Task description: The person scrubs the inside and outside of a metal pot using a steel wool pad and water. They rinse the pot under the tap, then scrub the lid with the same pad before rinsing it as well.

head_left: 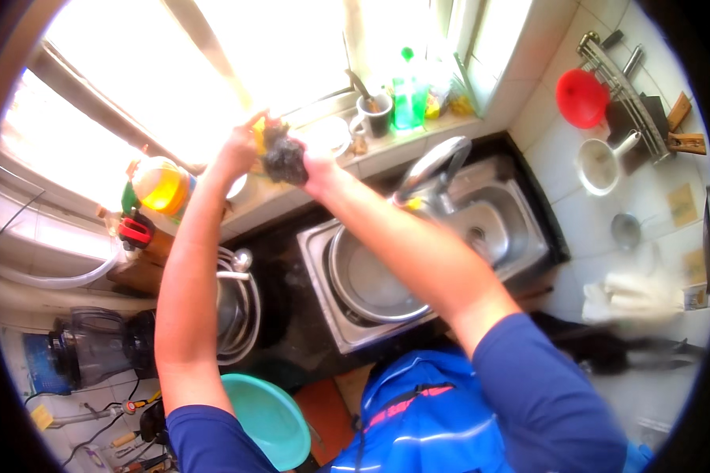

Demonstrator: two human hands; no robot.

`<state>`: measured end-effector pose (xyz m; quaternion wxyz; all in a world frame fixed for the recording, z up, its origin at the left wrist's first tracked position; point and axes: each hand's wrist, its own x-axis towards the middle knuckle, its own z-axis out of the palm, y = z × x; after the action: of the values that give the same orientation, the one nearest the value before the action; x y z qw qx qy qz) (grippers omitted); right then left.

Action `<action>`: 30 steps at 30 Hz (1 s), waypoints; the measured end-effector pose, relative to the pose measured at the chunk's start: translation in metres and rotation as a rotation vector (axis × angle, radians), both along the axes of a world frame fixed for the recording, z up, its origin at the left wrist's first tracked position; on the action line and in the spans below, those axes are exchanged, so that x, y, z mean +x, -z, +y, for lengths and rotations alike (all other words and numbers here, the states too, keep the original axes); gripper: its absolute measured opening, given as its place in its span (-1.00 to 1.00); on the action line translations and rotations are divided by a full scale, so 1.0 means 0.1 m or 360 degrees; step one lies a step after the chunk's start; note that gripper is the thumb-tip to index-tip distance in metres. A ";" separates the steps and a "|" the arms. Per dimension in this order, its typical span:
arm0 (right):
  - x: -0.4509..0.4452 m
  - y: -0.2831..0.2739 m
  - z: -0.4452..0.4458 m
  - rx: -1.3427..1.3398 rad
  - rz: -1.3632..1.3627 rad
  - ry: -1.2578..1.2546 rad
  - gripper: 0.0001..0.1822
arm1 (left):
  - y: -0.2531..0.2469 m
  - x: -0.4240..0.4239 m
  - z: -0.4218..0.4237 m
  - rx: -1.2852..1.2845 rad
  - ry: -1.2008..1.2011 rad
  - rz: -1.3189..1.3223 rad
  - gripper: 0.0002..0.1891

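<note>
Both my arms reach forward to the bright window sill. My right hand (318, 170) grips a dark, crumpled bundle (285, 158), perhaps a plastic bag or a scrubber; the picture does not settle which. My left hand (241, 146) is raised beside it, fingers at a small yellow piece (260, 137) along the bundle's left side. Glare from the window washes out the fingertips, so the exact hold of the left hand is hard to see. Below my right forearm, a round metal basin (373, 284) sits in the steel sink (330, 307).
A chrome faucet (429, 162) arches over the sink. Along the sill stand a mug (377, 121) holding utensils, a green bottle (410, 97) and a jug of yellow liquid (161, 184). Metal pots (236, 319) lie left; a turquoise basin (266, 420) is lower. Pans (599, 167) hang right.
</note>
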<state>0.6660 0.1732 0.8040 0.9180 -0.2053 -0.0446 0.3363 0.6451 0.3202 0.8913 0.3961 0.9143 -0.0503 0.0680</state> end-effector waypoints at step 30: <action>-1.45 1.52 -0.96 -0.2203 -0.0846 -0.1230 -0.55 | 2.30 -2.58 -2.03 -0.1616 -0.1216 -0.0074 -0.43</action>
<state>0.5214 0.0775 0.6523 0.3634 -0.7655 -0.1103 0.5193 0.3875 0.1167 0.6615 0.7269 0.5643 0.3093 0.2398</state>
